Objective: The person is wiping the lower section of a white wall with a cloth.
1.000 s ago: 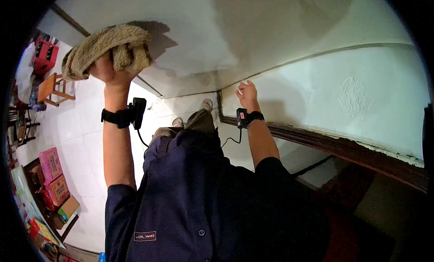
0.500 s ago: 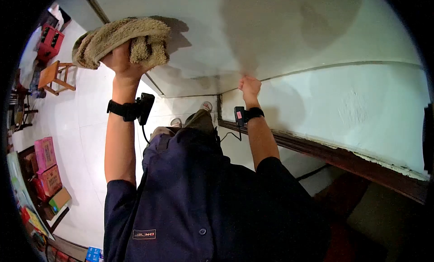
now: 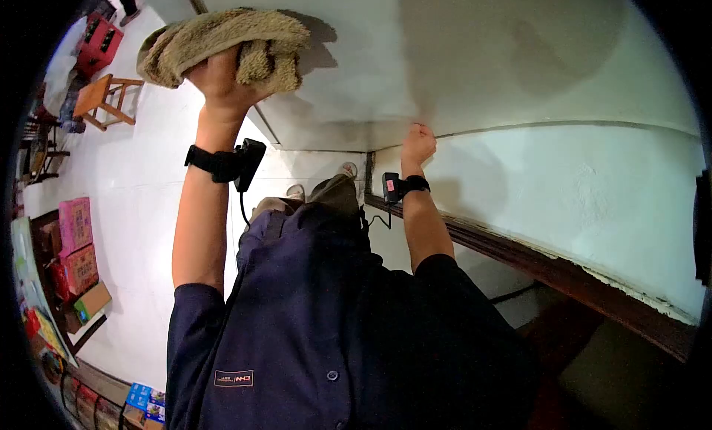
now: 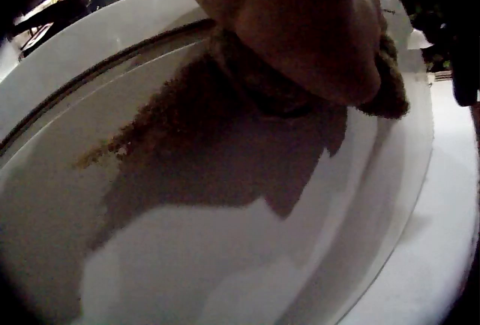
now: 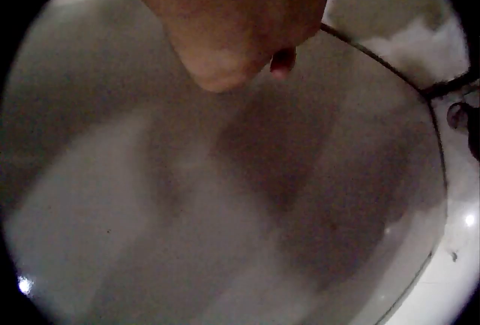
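Observation:
A thick tan towel (image 3: 222, 44) lies bunched against the pale panel (image 3: 356, 51) at the upper left of the head view. My left hand (image 3: 225, 81) grips it from below, the fingers partly hidden in its folds. In the left wrist view the back of that hand (image 4: 300, 32) covers much of the towel (image 4: 390, 88), beside a brownish smear on the panel. My right hand (image 3: 418, 146) is by the seam between the panel and the lower white wall, fingers loosely curled, holding nothing; contact with the surface cannot be told.
A dark wooden ledge (image 3: 549, 274) runs along the wall's foot on the right. To the left stand a wooden stool (image 3: 107, 100), a red crate (image 3: 100, 44) and stacked boxes (image 3: 76, 244) on the tiled floor (image 3: 141, 207). A person's leg shows at the top left.
My left hand and the towel have moved right and slightly up in the head view. My right hand has risen to the seam, its fingers more curled than at first. The view has shifted.

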`<state>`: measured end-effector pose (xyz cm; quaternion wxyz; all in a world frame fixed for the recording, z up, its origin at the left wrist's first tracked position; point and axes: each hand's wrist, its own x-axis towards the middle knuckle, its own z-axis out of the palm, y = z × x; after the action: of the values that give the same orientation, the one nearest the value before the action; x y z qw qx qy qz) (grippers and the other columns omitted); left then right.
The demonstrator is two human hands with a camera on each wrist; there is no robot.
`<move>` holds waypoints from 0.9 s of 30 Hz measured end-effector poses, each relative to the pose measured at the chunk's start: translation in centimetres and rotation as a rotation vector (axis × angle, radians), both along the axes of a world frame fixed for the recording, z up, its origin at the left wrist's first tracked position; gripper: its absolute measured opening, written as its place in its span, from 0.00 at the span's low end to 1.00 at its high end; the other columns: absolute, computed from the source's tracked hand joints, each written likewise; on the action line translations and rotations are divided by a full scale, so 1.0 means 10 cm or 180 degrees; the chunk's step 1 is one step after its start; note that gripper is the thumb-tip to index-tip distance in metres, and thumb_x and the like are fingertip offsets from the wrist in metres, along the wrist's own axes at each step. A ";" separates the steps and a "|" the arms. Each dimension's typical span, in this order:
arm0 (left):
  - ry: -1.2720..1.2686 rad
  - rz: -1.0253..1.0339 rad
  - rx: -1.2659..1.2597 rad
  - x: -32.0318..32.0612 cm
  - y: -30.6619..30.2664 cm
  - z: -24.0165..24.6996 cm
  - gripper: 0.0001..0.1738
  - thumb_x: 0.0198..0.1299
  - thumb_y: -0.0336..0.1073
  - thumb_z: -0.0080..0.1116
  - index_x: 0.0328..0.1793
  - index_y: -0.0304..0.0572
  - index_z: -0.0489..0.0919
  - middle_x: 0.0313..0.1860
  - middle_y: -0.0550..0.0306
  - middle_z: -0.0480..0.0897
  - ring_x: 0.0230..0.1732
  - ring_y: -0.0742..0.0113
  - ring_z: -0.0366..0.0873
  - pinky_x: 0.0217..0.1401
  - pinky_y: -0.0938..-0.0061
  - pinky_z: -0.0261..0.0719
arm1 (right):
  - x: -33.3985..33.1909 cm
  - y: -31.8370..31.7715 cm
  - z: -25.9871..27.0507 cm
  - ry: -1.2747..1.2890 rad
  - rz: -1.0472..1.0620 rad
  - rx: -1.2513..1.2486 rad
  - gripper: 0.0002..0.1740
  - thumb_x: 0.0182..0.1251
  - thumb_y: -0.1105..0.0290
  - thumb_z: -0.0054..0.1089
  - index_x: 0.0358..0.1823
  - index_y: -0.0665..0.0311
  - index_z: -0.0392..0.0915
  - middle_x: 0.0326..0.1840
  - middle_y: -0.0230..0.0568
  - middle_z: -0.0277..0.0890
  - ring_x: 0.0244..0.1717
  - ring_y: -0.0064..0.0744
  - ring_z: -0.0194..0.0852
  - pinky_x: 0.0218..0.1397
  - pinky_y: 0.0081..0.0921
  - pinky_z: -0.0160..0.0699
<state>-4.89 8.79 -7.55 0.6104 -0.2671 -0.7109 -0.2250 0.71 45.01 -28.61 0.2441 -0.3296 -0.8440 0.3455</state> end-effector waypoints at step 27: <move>-0.0202 0.0072 0.0039 -0.03 -0.05 -0.20 0.45 0.36 0.52 0.80 0.60 0.44 0.71 0.50 0.58 0.82 0.54 0.65 0.77 0.61 0.65 0.70 | 0.06 0.21 0.27 -0.1204 0.0949 0.0689 0.19 0.62 0.57 0.52 0.36 0.69 0.81 0.35 0.57 0.80 0.40 0.58 0.79 0.48 0.46 0.76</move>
<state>-5.21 8.25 -9.54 0.5917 -0.2480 -0.7315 -0.2308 1.36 47.08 -25.87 0.0621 -0.2323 -0.9460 0.2176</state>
